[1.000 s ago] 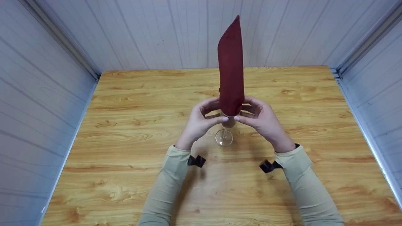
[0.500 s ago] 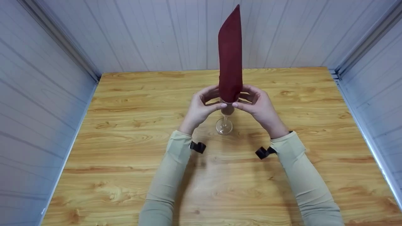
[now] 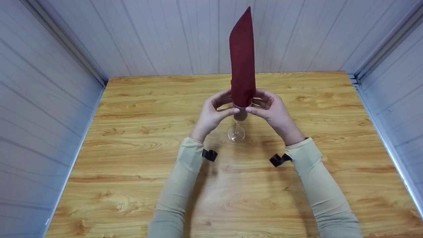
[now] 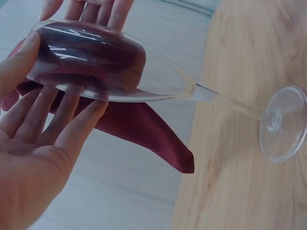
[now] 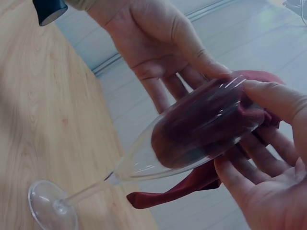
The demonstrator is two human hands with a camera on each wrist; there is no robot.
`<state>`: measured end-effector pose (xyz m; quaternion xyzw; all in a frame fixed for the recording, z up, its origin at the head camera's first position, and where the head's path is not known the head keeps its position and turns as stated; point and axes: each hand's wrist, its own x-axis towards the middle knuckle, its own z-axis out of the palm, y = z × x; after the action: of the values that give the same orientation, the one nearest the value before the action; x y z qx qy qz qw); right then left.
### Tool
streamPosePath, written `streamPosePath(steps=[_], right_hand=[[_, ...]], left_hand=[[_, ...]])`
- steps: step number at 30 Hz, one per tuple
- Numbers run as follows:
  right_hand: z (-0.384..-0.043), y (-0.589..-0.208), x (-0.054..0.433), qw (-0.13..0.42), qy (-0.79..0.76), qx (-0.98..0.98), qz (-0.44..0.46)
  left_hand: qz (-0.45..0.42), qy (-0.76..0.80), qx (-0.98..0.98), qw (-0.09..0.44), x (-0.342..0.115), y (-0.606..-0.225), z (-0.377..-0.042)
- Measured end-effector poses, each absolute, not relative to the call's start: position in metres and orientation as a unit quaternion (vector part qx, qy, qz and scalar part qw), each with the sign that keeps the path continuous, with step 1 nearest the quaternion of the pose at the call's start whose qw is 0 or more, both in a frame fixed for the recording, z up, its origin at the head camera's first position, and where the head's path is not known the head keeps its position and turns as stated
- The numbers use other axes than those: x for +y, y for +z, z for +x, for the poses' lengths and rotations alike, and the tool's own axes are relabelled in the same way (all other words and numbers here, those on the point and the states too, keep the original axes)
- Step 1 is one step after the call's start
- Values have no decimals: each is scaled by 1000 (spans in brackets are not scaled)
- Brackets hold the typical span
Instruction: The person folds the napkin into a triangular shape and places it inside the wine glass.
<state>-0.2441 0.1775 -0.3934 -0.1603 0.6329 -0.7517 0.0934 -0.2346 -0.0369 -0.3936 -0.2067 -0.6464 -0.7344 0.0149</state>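
A clear champagne flute [image 3: 241,115] stands upright at the middle of the table, its round foot [image 4: 283,123] seemingly on the wood. Stuffed into its bowl is a dark red folded cloth napkin [image 3: 243,62], which rises tall above the rim to a point. A narrow flap of the napkin [image 5: 180,189] hangs outside the bowl on the far side. My left hand [image 3: 213,112] holds the bowl from the left, thumb near the rim in front and fingers behind. From the right, my right hand [image 3: 272,110] grips it the same way, the two thumbs almost meeting.
The wood-grain table [image 3: 132,158] reaches back to a pale panelled wall [image 3: 148,36]. Similar panels stand at the left [image 3: 36,109] and right [image 3: 396,109]. A small black wrist camera [image 3: 210,155] sticks out by each cuff.
Both hands and the flute with its napkin shifted away from me, toward the back wall, during the first half second. Since then they have stayed nearly still.
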Motion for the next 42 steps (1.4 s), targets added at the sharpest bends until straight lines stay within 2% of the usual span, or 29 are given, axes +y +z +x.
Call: streamPosePath(steps=[3, 9, 13, 24, 42], right_hand=[[-240, -384, 182, 90, -763, 625, -139], [-226, -355, 186, 8, -802, 588, -108], [-218, -340, 179, -12, -815, 567, -121], [-224, -328, 165, 13, -803, 590, -85], [-256, -309, 151, 99, -804, 584, -54]], left_hand=[[-205, -737, -645, 11, -36, -394, -235], [-197, -739, -643, 17, -37, -396, -236], [-194, -740, -644, 15, -38, -397, -236], [-193, -740, -644, 5, -34, -396, -236], [-193, -720, -667, 13, -38, -394, -236]])
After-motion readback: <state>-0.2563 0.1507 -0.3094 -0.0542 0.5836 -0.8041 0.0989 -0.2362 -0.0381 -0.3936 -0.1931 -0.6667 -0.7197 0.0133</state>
